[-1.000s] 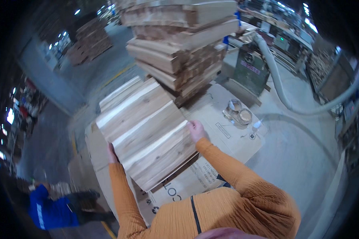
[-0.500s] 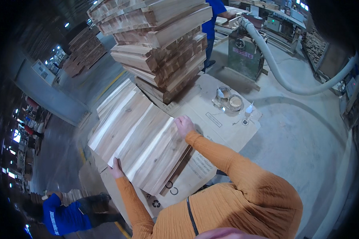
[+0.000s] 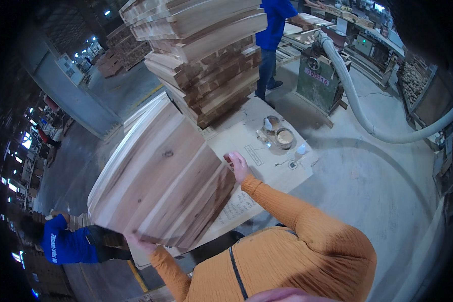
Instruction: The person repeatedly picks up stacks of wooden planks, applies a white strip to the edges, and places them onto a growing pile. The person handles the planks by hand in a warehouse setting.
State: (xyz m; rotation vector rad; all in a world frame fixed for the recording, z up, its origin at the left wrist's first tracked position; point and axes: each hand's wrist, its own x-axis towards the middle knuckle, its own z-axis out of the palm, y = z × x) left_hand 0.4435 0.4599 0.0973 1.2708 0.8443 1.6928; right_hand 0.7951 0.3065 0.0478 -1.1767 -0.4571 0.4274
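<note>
A wide wooden panel [image 3: 161, 166], made of glued light and brown strips, is tilted before me, its left side raised. My left hand [image 3: 142, 242] grips its near left edge, with part of the fingers hidden by the panel. At the right corner, my right hand [image 3: 238, 166] has its fingers curled against the panel's edge. Below, more panel edges and a cardboard sheet [image 3: 282, 178] with printing show on the work surface.
A tall stack of wooden boards [image 3: 206, 65] rises behind the panel. Tape rolls [image 3: 282, 137] and a small white bottle [image 3: 301, 150] lie on the cardboard. Farther back are a green machine [image 3: 317, 80], a pale hose [image 3: 352, 95] and a person in blue [image 3: 273, 45]; another person [image 3: 70, 241] is at lower left.
The panel has tilted up on its left side and swung nearer. My left hand has moved down and left with its edge; my right hand has shifted slightly right and down.
</note>
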